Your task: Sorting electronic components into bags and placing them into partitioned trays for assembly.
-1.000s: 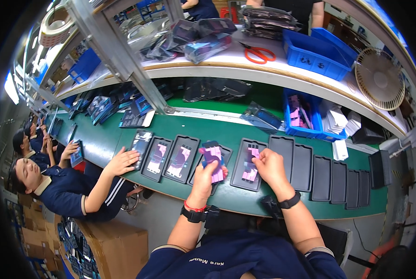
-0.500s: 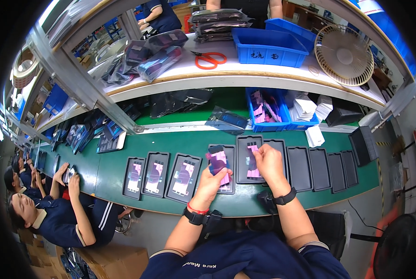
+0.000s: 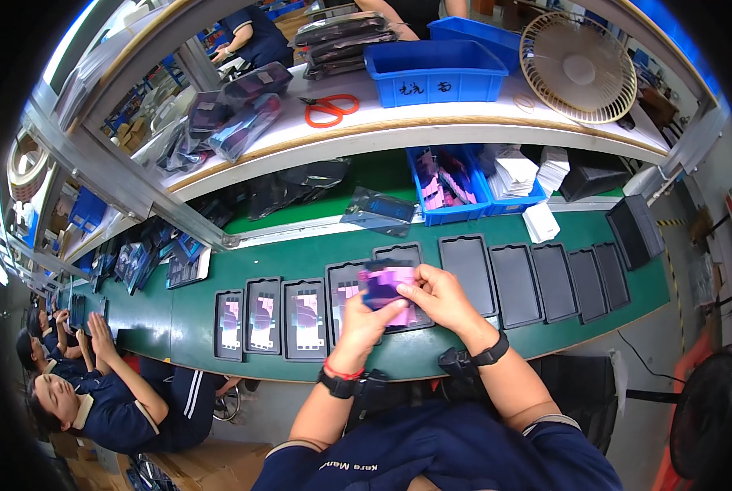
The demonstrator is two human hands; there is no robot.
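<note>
My left hand (image 3: 358, 331) is closed around a small stack of pink-and-black film pieces (image 3: 389, 286), held above the row of trays. At the stack's right edge my right hand (image 3: 446, 299) is closed, thumb and fingers pinching the film. Whether it has one piece or several cannot be told. Beneath both hands lies a black tray (image 3: 400, 249), mostly covered by them. Just left of it, another tray (image 3: 338, 268) has a pink-and-white film piece in it. Farther left, similar pieces lie in a wider tray (image 3: 304, 355) and two narrower ones.
Black trays (image 3: 467, 270) continue to the right, with a taller stack (image 3: 634, 231) at the end. Behind them stand a blue bin of film pieces (image 3: 451, 216) and white cards (image 3: 539, 222). Orange scissors (image 3: 331, 110) and a fan (image 3: 578, 69) are on the shelf. A co-worker (image 3: 124, 401) sits left.
My right hand has left the tray where it held a film piece and come to the stack in my left hand. My view has shifted. The co-worker's hands have risen.
</note>
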